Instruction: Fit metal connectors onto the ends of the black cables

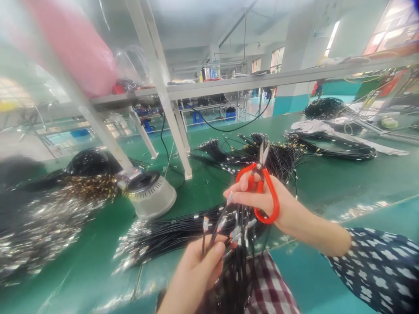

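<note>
My right hand (pixel 262 203) is closed round red-handled scissors (pixel 262 183), their blades slightly apart and pointing up and away. Its fingertips also touch a thin black cable end. My left hand (pixel 196 270) grips a bundle of thin black cables (pixel 238 244) with small metal connector tips, held upright in front of my lap. The two hands are close together, the right one just above and right of the left. More of the same cables hang down over a checked cloth (pixel 271 288) at my lap.
A green workbench (pixel 343 183) carries several piles of black cables (pixel 271 152), another pile (pixel 163 235) in front, a grey round device (pixel 149 196) at the left and shiny connector heaps (pixel 39 226). White frame posts (pixel 173 117) and a shelf rail (pixel 278 78) rise above the bench.
</note>
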A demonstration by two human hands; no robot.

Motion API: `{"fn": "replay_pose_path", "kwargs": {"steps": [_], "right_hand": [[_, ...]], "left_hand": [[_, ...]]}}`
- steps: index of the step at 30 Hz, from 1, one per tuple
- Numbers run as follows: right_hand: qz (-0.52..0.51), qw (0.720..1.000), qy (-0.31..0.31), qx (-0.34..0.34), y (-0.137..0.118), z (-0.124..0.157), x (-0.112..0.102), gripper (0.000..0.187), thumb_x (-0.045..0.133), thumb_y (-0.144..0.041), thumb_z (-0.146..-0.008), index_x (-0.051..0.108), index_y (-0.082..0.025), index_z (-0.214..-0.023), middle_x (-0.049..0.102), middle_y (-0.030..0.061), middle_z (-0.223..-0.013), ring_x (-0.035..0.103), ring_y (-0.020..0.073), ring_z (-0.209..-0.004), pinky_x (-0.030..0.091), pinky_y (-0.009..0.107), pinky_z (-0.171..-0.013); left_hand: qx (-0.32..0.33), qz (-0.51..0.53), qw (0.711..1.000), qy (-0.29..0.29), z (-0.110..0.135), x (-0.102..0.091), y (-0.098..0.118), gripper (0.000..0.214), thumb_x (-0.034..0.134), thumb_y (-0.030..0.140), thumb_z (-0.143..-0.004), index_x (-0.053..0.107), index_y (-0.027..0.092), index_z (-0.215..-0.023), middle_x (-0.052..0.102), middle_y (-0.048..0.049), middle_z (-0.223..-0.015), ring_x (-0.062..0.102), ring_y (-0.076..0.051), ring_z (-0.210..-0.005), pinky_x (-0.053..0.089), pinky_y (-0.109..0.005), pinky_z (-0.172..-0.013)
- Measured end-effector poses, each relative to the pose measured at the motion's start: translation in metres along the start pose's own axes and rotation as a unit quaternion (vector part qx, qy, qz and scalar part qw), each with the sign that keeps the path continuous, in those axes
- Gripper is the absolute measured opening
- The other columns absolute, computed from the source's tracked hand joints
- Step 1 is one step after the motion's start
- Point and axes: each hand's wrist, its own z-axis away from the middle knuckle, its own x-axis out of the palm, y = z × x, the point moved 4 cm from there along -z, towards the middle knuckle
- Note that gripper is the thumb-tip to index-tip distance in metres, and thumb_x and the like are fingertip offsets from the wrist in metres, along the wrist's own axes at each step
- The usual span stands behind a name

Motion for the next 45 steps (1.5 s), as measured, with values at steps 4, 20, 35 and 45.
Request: {"fn": "replay_pose_path", "kwargs": {"steps": [4, 20, 35, 45], "right_hand": [[0.011, 1.0, -0.003, 0.007, 0.003, 0.002, 0.002, 0.023, 0.073, -0.005, -0.072, 0.054, -0.017, -0.067, 0.071, -0.0016, -0.071, 0.072, 0.0171, -0.082, 0.054, 0.028, -0.078], [0.129, 0.985, -0.076, 0.091, 0.027, 0.036, 0.008, 0.018, 0.073, -0.017, -0.072, 0.056, -0.017, -0.069, 0.068, 0.0027, -0.074, 0.063, 0.0151, -0.069, 0.05, 0.026, -0.066], [0.605, 0.767, -0.205, -0.061, 0.002, 0.025, -0.014, 0.052, 0.077, -0.047, -0.07, 0.038, -0.017, -0.05, 0.054, -0.0045, -0.051, 0.036, 0.0098, -0.05, 0.022, 0.025, -0.051], [0.654, 0.714, -0.238, -0.077, 0.002, 0.028, -0.011, 0.027, 0.07, -0.025, -0.073, 0.055, -0.019, -0.05, 0.065, -0.004, -0.055, 0.044, 0.0093, -0.047, 0.023, 0.028, -0.054]], "left_hand": [[0.016, 0.01, 1.0, 0.023, 0.002, -0.001, 0.004, 0.042, 0.079, 0.053, -0.063, 0.072, 0.017, -0.086, 0.04, 0.0071, -0.051, 0.031, -0.004, -0.043, 0.018, -0.016, -0.042], [0.101, -0.105, 0.987, 0.071, 0.016, -0.007, 0.027, 0.019, 0.074, 0.032, -0.068, 0.079, 0.023, -0.084, 0.064, -0.0009, -0.056, 0.052, -0.014, -0.055, 0.043, -0.024, -0.056], [0.101, -0.077, 0.985, 0.114, 0.016, -0.015, 0.027, 0.015, 0.077, 0.033, -0.062, 0.078, 0.019, -0.068, 0.069, -0.0062, -0.069, 0.052, -0.016, -0.057, 0.032, -0.023, -0.045], [0.115, -0.029, 0.982, 0.144, 0.017, -0.016, 0.024, 0.014, 0.083, 0.029, -0.057, 0.077, 0.02, -0.065, 0.07, -0.0089, -0.069, 0.063, -0.028, -0.07, 0.041, -0.027, -0.046]]}}
